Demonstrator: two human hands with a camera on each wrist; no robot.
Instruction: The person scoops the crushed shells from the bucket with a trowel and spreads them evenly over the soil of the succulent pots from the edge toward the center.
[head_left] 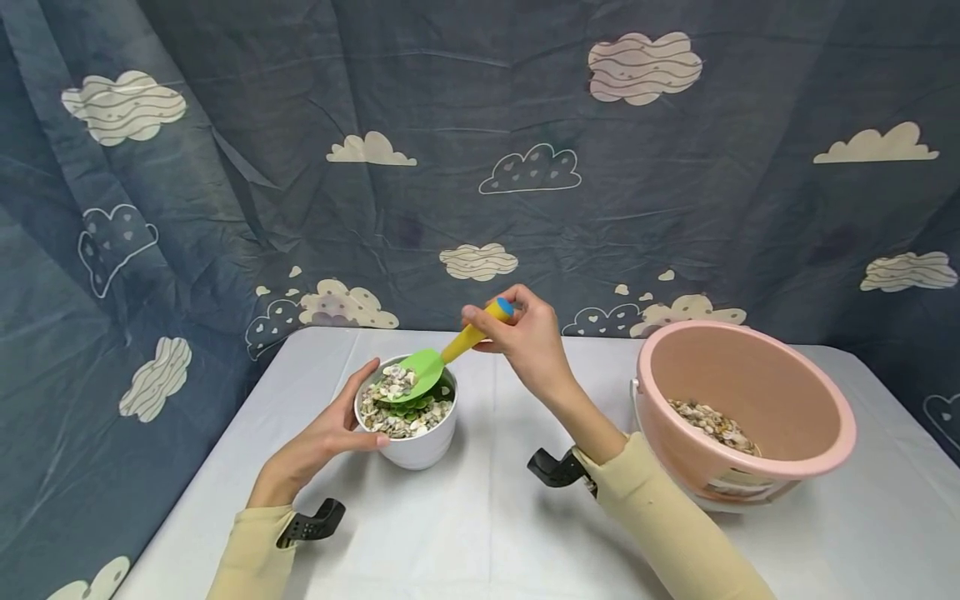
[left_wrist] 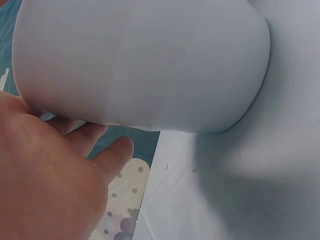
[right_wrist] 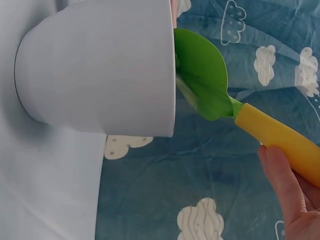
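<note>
A white flower pot (head_left: 420,450) stands on the table, filled with small pale pebbles (head_left: 397,421) around a low green plant (head_left: 411,407). My left hand (head_left: 330,429) grips its left side, thumb at the front rim and fingers around the back. In my right hand (head_left: 534,340) is a small garden trowel with a yellow handle (right_wrist: 280,139) and a green blade (right_wrist: 202,75). The blade (head_left: 426,372) tilts down into the pot's mouth, with pebbles lying on its lower end. Part of the plant is hidden beneath the blade.
A pink bucket (head_left: 813,417) stands at the right of the table, beyond my right forearm, with more pebbles (head_left: 716,427) at its bottom. A white cloth covers the table (head_left: 465,542). Behind it hangs a dark blue curtain (head_left: 450,75) with cloud prints.
</note>
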